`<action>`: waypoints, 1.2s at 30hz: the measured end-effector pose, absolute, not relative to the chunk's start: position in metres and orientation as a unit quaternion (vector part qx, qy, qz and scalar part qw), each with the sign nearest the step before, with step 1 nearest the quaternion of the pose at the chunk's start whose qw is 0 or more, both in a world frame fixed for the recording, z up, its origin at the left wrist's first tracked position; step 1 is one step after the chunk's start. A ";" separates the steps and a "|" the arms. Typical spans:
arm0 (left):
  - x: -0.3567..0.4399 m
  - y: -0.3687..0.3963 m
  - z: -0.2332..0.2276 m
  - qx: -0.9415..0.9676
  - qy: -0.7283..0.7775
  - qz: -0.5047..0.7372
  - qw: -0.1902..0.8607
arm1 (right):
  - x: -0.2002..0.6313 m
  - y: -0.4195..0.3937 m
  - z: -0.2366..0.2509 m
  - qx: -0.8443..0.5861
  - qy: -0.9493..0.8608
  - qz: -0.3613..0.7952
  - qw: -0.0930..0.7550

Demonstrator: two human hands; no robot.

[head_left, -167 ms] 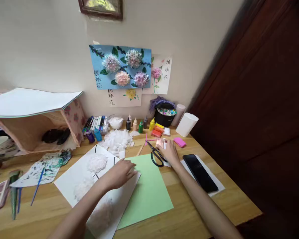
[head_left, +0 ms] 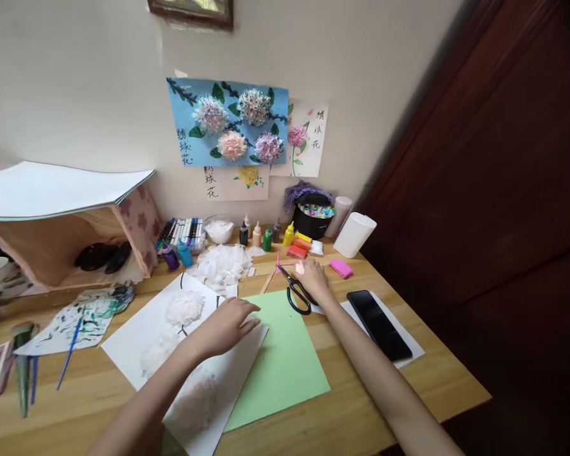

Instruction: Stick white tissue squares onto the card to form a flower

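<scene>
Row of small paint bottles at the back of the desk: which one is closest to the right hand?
The yellow bottle, at the right end of the row beside the black pen holder. The green, beige and black ones stand further left of the right hand.

Landmark: black phone (head_left: 379,323) on the wooden desk (head_left: 361,411).
Beyond the phone: pink eraser (head_left: 341,268), white cup (head_left: 354,235), black marker tub (head_left: 312,218).
Far left of the phone: paint bottles (head_left: 266,237), brushes (head_left: 69,351), wooden shelf (head_left: 52,244).
Wall above: flower collage (head_left: 228,123).
</scene>
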State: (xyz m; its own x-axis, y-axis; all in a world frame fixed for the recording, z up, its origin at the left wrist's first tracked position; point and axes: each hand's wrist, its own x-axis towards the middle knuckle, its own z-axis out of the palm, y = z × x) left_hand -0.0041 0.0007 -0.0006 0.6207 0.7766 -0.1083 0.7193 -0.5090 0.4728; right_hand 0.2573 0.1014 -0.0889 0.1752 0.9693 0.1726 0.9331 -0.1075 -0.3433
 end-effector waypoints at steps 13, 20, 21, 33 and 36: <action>0.002 0.048 -0.022 0.641 0.511 0.347 0.455 | 0.183 0.030 -0.090 -0.474 -0.716 0.236 0.456; -0.008 0.053 -0.042 0.573 0.491 0.336 0.564 | 0.171 0.024 -0.103 -0.468 -0.719 0.255 0.447; -0.008 0.053 -0.044 0.572 0.491 0.336 0.565 | 0.171 0.024 -0.104 -0.467 -0.720 0.253 0.446; -0.010 0.052 -0.053 0.592 0.485 0.324 0.556 | 0.170 0.024 -0.108 -0.452 -0.736 0.250 0.439; -0.009 0.050 -0.052 0.591 0.489 0.319 0.557 | 0.168 0.021 -0.104 -0.454 -0.753 0.223 0.421</action>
